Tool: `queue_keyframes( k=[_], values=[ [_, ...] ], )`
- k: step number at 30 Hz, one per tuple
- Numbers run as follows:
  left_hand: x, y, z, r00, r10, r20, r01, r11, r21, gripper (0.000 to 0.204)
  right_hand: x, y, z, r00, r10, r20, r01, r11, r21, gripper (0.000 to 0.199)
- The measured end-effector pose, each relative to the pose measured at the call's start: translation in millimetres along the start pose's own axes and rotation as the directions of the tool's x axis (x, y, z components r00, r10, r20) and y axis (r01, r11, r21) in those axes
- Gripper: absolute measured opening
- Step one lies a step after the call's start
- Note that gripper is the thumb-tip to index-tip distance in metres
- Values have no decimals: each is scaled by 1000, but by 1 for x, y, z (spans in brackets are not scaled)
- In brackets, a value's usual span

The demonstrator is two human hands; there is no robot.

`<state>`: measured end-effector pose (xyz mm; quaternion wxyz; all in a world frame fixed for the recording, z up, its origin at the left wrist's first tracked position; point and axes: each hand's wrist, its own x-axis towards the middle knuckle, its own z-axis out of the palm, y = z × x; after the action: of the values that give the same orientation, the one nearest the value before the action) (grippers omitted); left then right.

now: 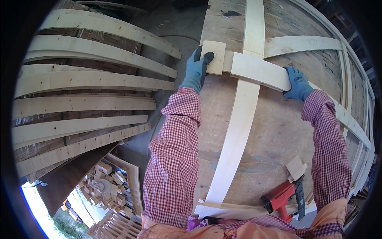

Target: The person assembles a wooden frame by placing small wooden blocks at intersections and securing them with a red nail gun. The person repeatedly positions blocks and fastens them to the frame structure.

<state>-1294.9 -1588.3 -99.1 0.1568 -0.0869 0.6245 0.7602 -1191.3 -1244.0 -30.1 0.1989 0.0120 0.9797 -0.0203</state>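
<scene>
Pale, the short board (260, 71) runs left-right across the slat (234, 143), right end clasped by the right hand (297, 83), while the left hand (195, 72) pinches a square block (213, 59) past its other end.

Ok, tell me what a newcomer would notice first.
Probably the blue-gloved left hand in the upper middle, gripping a square wood block, and the matching right hand at the end of a short pale board. The red nail gun at the lower right would likely catch the eye next, along with the long planks fanned out on the left.
</scene>
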Motion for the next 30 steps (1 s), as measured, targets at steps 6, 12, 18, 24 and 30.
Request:
queue_keyframes(
  k=[6, 12, 18, 24, 30],
  values=[
    [3, 5, -2, 999, 21, 41, -26, 993, 114, 54, -1, -3, -1, 1000, 5, 13, -5, 1000, -17, 90],
    [-6, -3, 7, 994, -15, 110, -4, 986, 169, 53, -5, -4, -1, 999, 20, 36, -19, 1000, -13, 91],
    [-9, -7, 20, 997, -65, 39, 65, 998, -11, 50, -3, -4, -4, 999, 14, 35, -14, 1000, 12, 90],
    [-15, 15, 22, 998, 4, 58, -32, 871, 491, 75, -6, -7, -9, 999, 20, 43, -21, 1000, 13, 89],
    [-16, 44, 40, 987, -137, 81, 14, 583, 812, 115, -5, -7, -8, 998, 27, 57, -27, 1000, 1, 89]
  ],
)
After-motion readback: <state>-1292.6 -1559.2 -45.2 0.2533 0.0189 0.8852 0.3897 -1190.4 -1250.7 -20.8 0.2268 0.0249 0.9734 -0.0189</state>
